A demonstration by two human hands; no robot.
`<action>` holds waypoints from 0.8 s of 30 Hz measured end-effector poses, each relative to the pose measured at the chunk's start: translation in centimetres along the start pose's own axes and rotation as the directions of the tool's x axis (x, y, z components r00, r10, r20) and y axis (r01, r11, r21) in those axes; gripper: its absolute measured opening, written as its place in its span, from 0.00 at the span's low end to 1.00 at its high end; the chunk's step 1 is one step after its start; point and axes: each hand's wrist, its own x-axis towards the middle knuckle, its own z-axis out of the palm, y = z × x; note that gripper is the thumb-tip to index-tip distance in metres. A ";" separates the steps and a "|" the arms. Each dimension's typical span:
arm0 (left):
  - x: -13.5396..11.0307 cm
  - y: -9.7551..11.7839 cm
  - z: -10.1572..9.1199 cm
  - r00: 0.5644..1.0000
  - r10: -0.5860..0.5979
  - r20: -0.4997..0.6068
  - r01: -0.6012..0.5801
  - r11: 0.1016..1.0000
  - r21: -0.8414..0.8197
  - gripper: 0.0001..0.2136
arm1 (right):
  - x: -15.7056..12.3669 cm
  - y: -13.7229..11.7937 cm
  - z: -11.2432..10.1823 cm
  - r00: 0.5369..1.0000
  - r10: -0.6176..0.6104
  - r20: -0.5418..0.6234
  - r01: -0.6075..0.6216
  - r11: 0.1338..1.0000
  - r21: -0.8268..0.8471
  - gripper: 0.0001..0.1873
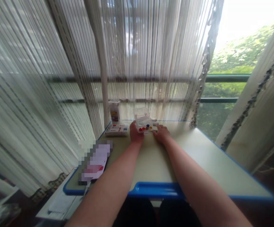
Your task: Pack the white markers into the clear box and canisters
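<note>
A small clear plastic box (pixel 143 120) stands near the far side of the desk with its lid raised. Several small round pieces in red, orange, brown, blue and yellow lie along its front. My left hand (pixel 136 134) grips the box at its left side, thumb and fingers round the edge. Just right of the box, my right hand (pixel 162 134) lies on the desk with its fingers stretched out and holds nothing visible. Thin pale sticks or tubes (pixel 154 122) lie behind it, too small to identify.
At the far left, a flat clear case (pixel 116 130) lies before an upright packet (pixel 114 113). A pixelated phone-like device (pixel 97 160) with a cable lies at the near left. The desk (pixel 198 164) has a blue rim and a blue front groove (pixel 158 188). Striped curtains hang behind.
</note>
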 end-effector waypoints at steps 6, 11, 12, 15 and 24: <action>0.3 -0.4 0.2 0.996 0.057 -0.065 -0.051 0.994 0.093 0.11 | -0.2 0.0 -0.1 0.999 -0.012 0.049 0.012 1.000 0.012 0.16; 0.7 -0.3 0.1 0.997 0.034 -0.066 -0.027 0.994 0.105 0.10 | -0.4 -0.3 -1.2 0.974 0.132 -0.184 -0.081 0.962 0.261 0.17; 0.8 -0.2 0.1 0.998 0.022 -0.067 -0.016 0.995 0.095 0.10 | -0.5 -0.3 -1.6 0.947 0.179 -0.266 -0.076 0.931 0.357 0.16; 0.7 -0.3 0.2 0.997 -0.006 -0.077 0.011 0.998 0.069 0.09 | -0.4 -0.2 -3.0 0.830 0.337 -0.444 -0.018 0.813 0.583 0.18; 0.7 -1.0 0.8 0.996 0.020 -0.085 -0.013 0.996 0.087 0.11 | -0.1 0.9 -5.8 0.641 0.614 -0.461 0.018 0.588 0.809 0.24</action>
